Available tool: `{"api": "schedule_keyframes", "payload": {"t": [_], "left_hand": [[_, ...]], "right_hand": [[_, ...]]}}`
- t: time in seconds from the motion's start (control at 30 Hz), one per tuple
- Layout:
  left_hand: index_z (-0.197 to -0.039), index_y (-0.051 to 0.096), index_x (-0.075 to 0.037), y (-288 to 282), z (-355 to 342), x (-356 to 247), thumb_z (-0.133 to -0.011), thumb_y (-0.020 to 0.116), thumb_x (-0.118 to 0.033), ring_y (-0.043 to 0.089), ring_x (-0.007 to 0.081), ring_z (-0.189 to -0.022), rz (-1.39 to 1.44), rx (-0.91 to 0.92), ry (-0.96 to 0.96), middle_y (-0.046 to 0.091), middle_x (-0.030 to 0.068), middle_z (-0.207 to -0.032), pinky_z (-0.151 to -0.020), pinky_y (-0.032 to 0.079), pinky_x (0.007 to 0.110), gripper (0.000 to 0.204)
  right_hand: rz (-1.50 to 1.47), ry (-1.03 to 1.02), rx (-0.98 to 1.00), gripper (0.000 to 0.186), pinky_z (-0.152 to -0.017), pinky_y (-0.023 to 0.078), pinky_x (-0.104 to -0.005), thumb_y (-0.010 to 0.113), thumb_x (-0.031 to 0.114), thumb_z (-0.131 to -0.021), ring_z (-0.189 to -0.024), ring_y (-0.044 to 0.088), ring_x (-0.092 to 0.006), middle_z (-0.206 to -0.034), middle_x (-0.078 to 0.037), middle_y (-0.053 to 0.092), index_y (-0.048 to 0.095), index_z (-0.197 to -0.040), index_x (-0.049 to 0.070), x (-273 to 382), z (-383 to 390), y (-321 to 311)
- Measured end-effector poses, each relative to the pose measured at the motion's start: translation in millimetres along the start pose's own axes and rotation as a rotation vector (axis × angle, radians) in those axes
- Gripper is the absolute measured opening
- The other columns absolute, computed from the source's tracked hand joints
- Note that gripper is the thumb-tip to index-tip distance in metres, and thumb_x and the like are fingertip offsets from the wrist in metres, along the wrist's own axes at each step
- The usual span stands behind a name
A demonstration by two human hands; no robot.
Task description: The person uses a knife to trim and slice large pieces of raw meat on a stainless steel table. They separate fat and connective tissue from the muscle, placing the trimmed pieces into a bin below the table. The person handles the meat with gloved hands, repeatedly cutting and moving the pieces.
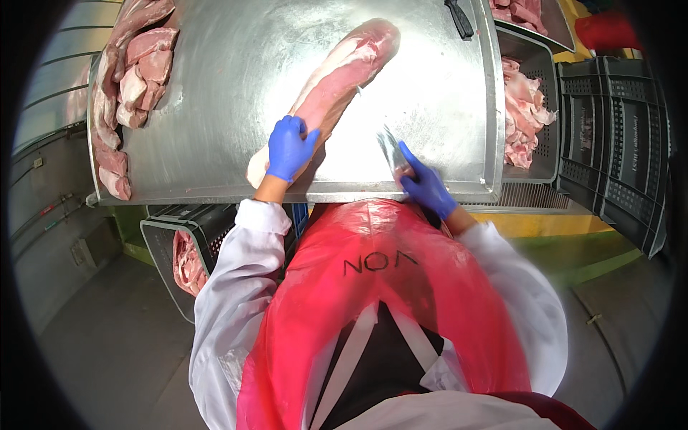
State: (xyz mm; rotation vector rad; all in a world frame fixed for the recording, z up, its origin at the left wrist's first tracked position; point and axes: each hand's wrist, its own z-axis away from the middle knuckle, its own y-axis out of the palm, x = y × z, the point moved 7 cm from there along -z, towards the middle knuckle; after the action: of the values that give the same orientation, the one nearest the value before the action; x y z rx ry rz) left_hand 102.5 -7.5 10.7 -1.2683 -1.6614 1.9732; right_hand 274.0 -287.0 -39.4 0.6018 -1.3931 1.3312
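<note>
A long pork loin lies slantwise across the metal table, its far end up and to the right. My left hand, in a blue glove, grips its near end from above, fingers curled over the meat and thumb on the right side. Right of the loin, my gloved right hand is closed around a knife. The blade looks blurred and points away from me toward the loin, apart from it as far as I can see. The fingers hide the knife's handle.
The metal table has a raised rim. Several meat pieces line its left edge; a black-handled tool lies at the far right. A crate of trimmings stands right, beside stacked black crates. Another crate sits below left.
</note>
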Motion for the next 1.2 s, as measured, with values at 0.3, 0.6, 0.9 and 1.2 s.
{"api": "schedule_keyframes", "payload": {"t": [0.3, 0.6, 0.9, 1.2], "left_hand": [[-0.107, 0.066, 0.001, 45.0, -202.8, -95.2, -0.084, 0.069, -0.048, 0.068, 0.0372, -0.097, -0.218, 0.220, -0.228, 0.069, 0.0237, -0.107, -0.085, 0.054, 0.043, 0.054], [-0.086, 0.071, 0.003, 66.6, -229.3, -46.5, -0.083, 0.069, -0.039, 0.070, 0.0395, -0.083, 0.154, 0.111, -0.266, 0.070, 0.0261, -0.088, -0.077, 0.055, 0.043, 0.042], [-0.065, 0.057, -0.005, 48.3, -216.9, -61.7, -0.088, 0.071, -0.011, 0.055, 0.0095, -0.060, 0.848, 0.186, -0.345, 0.061, 0.0024, -0.068, -0.053, 0.046, 0.029, 0.027], [-0.076, 0.060, -0.001, 33.7, -220.1, -31.4, -0.086, 0.060, 0.000, 0.053, 0.0133, -0.056, 1.314, 0.296, -0.449, 0.062, 0.0084, -0.073, -0.048, 0.040, 0.026, 0.010]], "right_hand": [[-0.502, 0.110, -0.417, 0.076, -0.053, 0.048, -0.0219, 0.059, 0.010, -0.096, -0.061, 0.053, -0.0059, -0.083, 0.000, 0.060, 0.021, -0.161, 0.018, -9.6, -115.2, -117.8], [-0.048, 0.170, -0.073, 0.067, -0.082, 0.055, -0.0477, 0.047, 0.036, -0.099, -0.079, 0.069, -0.0351, -0.099, -0.021, 0.071, 0.019, -0.160, 0.032, 33.2, -238.1, -59.7], [-0.096, 0.208, 0.077, 0.070, -0.078, 0.055, -0.0455, 0.044, 0.039, -0.101, -0.079, 0.070, -0.0358, -0.091, -0.022, 0.070, 0.009, -0.161, 0.031, 47.6, -227.4, -29.3], [-0.121, 0.276, 0.114, 0.070, -0.070, 0.056, -0.0387, 0.045, 0.031, -0.100, -0.069, 0.067, -0.0274, -0.081, -0.017, 0.068, 0.013, -0.162, 0.024, 69.7, -189.2, -9.1]]}}
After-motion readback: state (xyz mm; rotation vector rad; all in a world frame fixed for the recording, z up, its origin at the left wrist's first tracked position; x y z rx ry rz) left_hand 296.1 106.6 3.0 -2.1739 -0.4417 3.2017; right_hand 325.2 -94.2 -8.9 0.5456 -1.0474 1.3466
